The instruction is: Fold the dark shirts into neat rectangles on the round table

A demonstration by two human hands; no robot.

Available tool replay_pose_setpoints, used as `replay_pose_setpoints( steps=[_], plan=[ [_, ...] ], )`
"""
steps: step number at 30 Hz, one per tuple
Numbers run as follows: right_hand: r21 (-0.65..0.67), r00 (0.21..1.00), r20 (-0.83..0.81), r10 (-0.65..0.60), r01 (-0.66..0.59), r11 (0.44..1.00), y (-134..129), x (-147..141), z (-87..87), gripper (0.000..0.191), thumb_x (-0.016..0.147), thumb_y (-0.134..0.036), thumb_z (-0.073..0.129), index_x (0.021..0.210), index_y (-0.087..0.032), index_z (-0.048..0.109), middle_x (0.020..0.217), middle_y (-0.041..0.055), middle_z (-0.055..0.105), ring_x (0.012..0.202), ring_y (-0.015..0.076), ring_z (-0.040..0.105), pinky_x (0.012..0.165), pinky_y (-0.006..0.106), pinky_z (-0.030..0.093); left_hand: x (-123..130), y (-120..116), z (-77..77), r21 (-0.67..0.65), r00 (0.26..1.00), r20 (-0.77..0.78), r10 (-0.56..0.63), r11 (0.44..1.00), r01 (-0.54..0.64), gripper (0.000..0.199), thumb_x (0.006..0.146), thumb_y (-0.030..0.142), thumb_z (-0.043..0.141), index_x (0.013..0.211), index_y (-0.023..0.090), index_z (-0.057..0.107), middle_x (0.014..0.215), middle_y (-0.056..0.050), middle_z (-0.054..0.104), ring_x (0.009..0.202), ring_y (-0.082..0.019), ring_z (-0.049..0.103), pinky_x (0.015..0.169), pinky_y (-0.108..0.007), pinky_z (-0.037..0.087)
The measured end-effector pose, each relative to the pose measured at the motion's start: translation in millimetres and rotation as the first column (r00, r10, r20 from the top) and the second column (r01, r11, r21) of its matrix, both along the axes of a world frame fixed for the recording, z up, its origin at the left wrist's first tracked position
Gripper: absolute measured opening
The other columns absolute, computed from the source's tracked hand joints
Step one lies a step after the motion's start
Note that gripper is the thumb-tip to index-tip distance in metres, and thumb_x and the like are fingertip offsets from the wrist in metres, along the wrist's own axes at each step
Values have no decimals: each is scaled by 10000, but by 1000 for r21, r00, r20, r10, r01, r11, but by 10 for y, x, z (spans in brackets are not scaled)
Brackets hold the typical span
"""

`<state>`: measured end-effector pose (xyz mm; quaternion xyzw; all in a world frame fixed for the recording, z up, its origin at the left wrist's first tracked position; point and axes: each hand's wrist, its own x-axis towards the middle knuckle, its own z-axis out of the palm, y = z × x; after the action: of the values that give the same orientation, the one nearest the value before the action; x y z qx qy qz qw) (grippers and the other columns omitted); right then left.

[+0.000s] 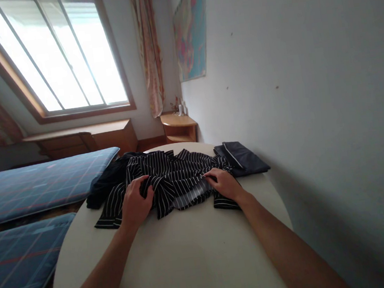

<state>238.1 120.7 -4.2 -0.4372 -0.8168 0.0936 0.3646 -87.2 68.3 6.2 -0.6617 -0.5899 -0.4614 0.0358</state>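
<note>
A black shirt with white stripes point(181, 170) lies spread and rumpled on a round white table point(197, 254). My left hand point(138, 201) is on its left part, fingers curved on the cloth with a gap between thumb and forefinger. On the right, my right hand point(222, 183) pinches the shirt's near edge between thumb and fingers, and the cloth's paler inside shows beside it. One striped sleeve reaches out at the left, and another part shows under my right wrist.
Dark folded cloth point(244, 157) lies at the table's back right, near the white wall point(312, 102). A black garment point(104, 184) is at the left edge. Blue plaid beds point(43, 181) stand left; a corner shelf point(178, 120) is behind.
</note>
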Motion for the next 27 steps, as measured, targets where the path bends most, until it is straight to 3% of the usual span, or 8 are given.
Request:
replay_pose_setpoints(
  steps=[5,8,11,14,18,21,27],
  plan=[
    [9,999,22,43,-43,999,-28,-8,30,196,945,-316,572,1007,-196,715,1006,72,710,969,203,645,918,358,480,86,-49,-90,-50,968,-252,14,998,-28,575,837,527,632,1318,220,561,1514,-145,410,1329,-377,447,1063,-519,406],
    [7,984,107,140,-142,990,-70,-18,44,324,886,-449,652,1102,-211,697,1079,82,694,1037,223,624,969,387,454,49,8,-162,-88,952,-301,-56,996,31,468,845,449,637,1252,219,612,1432,-123,522,1304,-349,479,1074,-509,395],
    [9,961,194,198,-203,979,-107,-39,34,567,742,-528,777,1211,-234,659,1209,99,653,1143,258,579,1033,429,412,12,63,-173,-102,968,-227,-104,991,82,235,887,357,551,1018,218,687,1234,-84,667,1171,-288,584,1039,-447,430],
    [17,950,233,210,-220,975,-120,-62,22,679,673,-488,836,1269,-239,625,1259,102,632,1190,267,553,1059,446,392,-19,83,-118,-98,997,-30,-76,993,73,233,892,345,501,965,213,680,1090,-72,715,1030,-252,647,960,-391,472],
    [37,958,205,199,-210,977,-102,-75,31,399,796,-343,757,1173,-236,677,1183,89,670,1130,234,590,1021,412,428,-84,72,-12,-74,982,184,34,997,-20,256,863,359,471,941,199,655,865,-45,708,813,-227,655,796,-340,494],
    [70,967,169,189,-203,977,-76,-70,42,151,881,-261,661,1015,-233,725,1064,63,705,1042,203,624,972,369,453,-127,55,52,-14,952,297,71,997,-70,256,844,346,441,910,195,638,845,-37,685,805,-221,632,775,-328,487],
    [105,970,171,174,-194,975,-57,-73,51,79,892,-222,639,915,-207,713,989,57,716,986,197,631,941,354,456,-147,57,80,14,913,408,5,1000,-12,258,771,226,445,896,211,670,915,-23,709,919,-215,639,901,-339,474]
  ],
)
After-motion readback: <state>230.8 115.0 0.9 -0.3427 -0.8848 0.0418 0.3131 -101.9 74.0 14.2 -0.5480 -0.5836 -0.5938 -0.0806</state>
